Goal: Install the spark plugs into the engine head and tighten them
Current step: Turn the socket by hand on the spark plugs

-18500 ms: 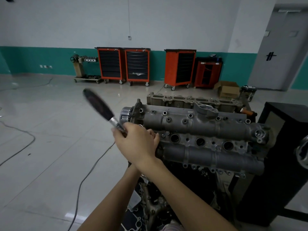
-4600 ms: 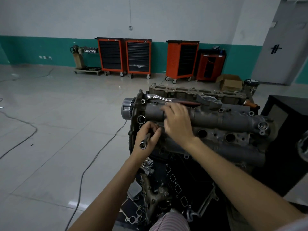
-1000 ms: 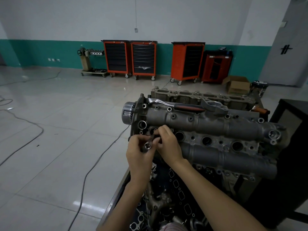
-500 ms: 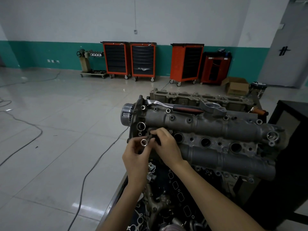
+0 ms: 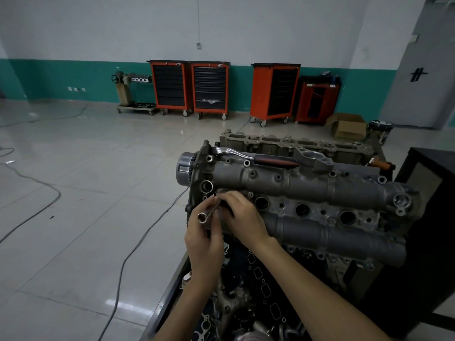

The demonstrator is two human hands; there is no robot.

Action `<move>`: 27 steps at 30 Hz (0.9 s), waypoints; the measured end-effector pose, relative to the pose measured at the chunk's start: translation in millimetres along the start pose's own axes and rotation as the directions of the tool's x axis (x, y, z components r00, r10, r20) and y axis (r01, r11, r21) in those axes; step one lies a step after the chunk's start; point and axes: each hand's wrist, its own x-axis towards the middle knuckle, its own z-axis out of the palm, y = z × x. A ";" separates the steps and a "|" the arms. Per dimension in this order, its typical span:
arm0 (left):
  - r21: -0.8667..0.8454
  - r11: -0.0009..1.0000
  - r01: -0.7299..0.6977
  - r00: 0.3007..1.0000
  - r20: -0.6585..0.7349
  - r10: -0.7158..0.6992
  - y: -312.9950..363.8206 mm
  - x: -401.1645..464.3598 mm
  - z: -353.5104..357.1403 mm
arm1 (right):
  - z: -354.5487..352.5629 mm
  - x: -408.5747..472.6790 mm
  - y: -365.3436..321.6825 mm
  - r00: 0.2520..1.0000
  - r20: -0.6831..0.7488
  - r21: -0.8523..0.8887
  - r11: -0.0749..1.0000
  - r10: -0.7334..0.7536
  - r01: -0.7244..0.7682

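a: both hands at the engine head [image 5: 307,190]?
b: yes. left hand [image 5: 203,239] grips the socket tube [image 5: 206,215], open end facing the camera; right hand [image 5: 242,217] pinches its far end by the first plug hole.
a: change?
b: half a second ago the tube sat slightly higher; now it tilts toward the hole. plug itself hidden, cannot tell.
a: ratchet [image 5: 256,157]?
b: lying on the head, untouched. tightening not started here, i judge.

The grey engine head [image 5: 307,193] lies lengthwise, three open plug wells in a row along its middle. A chrome socket extension [image 5: 205,215] leans out of the leftmost well, its open end tilted up and away from the head.
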 end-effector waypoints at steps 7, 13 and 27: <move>-0.116 0.983 0.142 0.978 -0.137 -0.158 4.7 5.5 -1.6 | 1.7 2.3 -1.3 0.996 -0.064 0.032 0.998 0.057 -0.056; -0.014 1.000 0.025 0.999 0.029 -0.024 -0.4 0.2 -9.9 | -4.2 0.4 -4.9 0.999 0.038 -0.060 0.998 -0.024 0.026; 0.184 0.979 -0.090 0.994 0.083 0.076 -3.6 2.0 -0.8 | -9.8 -4.1 -8.4 0.998 0.068 -0.005 1.000 0.008 -0.008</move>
